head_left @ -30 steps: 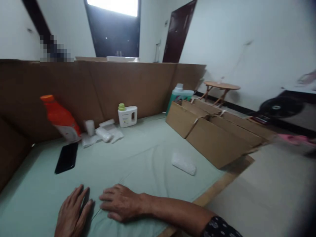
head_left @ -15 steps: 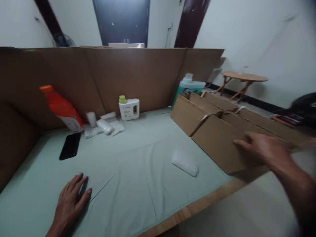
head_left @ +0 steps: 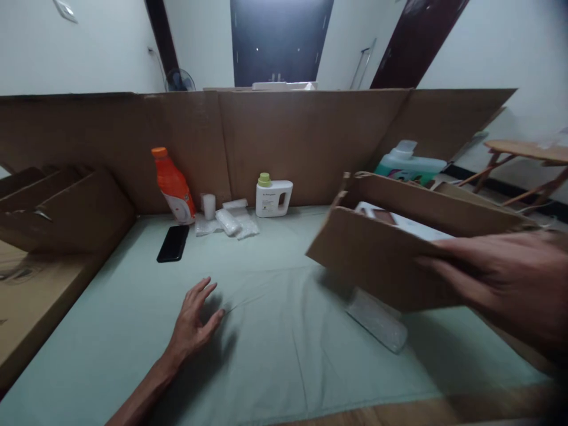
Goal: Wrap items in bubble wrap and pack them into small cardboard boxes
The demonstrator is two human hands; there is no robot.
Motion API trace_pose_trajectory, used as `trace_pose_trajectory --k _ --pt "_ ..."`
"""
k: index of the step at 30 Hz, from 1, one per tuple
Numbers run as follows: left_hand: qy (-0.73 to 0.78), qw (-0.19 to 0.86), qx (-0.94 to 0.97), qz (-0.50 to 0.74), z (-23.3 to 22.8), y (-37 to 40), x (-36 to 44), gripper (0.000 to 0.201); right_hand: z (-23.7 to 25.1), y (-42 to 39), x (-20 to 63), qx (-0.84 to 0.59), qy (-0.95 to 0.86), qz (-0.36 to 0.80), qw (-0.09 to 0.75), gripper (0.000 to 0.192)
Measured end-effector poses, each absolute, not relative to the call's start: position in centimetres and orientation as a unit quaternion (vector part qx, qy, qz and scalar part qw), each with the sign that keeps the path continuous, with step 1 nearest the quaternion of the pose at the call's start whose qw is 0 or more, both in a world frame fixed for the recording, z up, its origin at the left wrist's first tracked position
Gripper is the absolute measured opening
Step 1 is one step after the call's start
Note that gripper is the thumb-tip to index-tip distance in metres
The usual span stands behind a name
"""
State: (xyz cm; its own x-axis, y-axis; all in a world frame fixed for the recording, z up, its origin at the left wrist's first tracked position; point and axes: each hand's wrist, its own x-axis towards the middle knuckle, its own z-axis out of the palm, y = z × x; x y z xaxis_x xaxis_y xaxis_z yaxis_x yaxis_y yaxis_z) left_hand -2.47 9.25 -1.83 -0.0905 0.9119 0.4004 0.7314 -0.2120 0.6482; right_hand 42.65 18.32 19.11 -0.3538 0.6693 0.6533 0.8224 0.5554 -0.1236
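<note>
Open brown cardboard box (head_left: 390,248): gripped by right hand (head_left: 506,284), fingers closed on its near wall, raised above pale green cloth (head_left: 275,331). Left hand (head_left: 193,322): fingers spread flat on that cloth, left of box.

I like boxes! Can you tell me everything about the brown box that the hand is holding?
The cardboard box is plain brown, long and shallow, with its top open. Something flat and white lies inside. It is lifted and tilted above the pale green cloth. The right hand has its grip on the near wall; nothing else touches it.
</note>
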Motion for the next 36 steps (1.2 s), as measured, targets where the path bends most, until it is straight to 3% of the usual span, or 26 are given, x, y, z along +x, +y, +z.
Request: trace_pose_trajectory --k 3,7,9,11,14,17,20,23,26,30,33,36 --pt "0.604 0.165 0.648 0.433 -0.5 11.2 -0.6 0.071 18.3 20.3 35.4 -0.355 -0.876 -0.2 0.259 0.028" --pt "0.578 0.223 0.631 0.467 -1.5 14.3 0.7 0.093 14.6 21.9 28.5 -0.3 -0.918 -0.161 0.205 0.022" --pt "0.572 0.24 0.627 0.472 -2.5 15.4 0.9 0.097 13.2 21.6 27.6 -0.301 -0.917 -0.135 0.226 0.02" --pt "0.569 0.253 0.625 0.471 -3.4 15.9 0.9 0.096 12.3 20.9 28.5 -0.322 -0.893 -0.131 0.286 0.024" --pt "0.558 0.27 0.628 0.47 -3.9 16.1 1.0 0.091 10.8 20.6 31.6 -0.419 -0.824 -0.116 0.362 0.049" --pt "0.558 0.279 0.62 0.475 -3.6 16.4 1.3 0.081 7.9 22.2 33.6 -0.52 -0.772 0.019 0.365 0.053" --pt "0.567 0.28 0.603 0.486 -3.2 16.9 2.0 0.07 4.8 24.4 33.0 -0.526 -0.755 0.185 0.345 0.049" --pt "0.569 0.281 0.598 0.489 -3.0 17.6 2.4 0.064 3.6 25.2 32.0 -0.512 -0.761 0.234 0.323 0.032" --pt "0.561 0.283 0.613 0.479 -2.6 18.5 1.5 0.071 4.9 24.5 33.2 -0.507 -0.777 0.228 0.296 0.029" --pt "0.528 0.294 0.647 0.465 -0.8 20.5 -1.6 0.112 9.7 23.6 35.3 -0.514 -0.761 0.158 0.363 0.038" --pt "0.495 0.329 0.665 0.452 0.6 22.5 -3.3 0.132 14.3 24.8 33.3 -0.492 -0.765 0.096 0.405 0.026" --pt "0.458 0.357 0.685 0.439 0.7 24.1 -3.3 0.138 17.2 28.0 27.8 -0.346 -0.88 0.12 0.304 0.023"
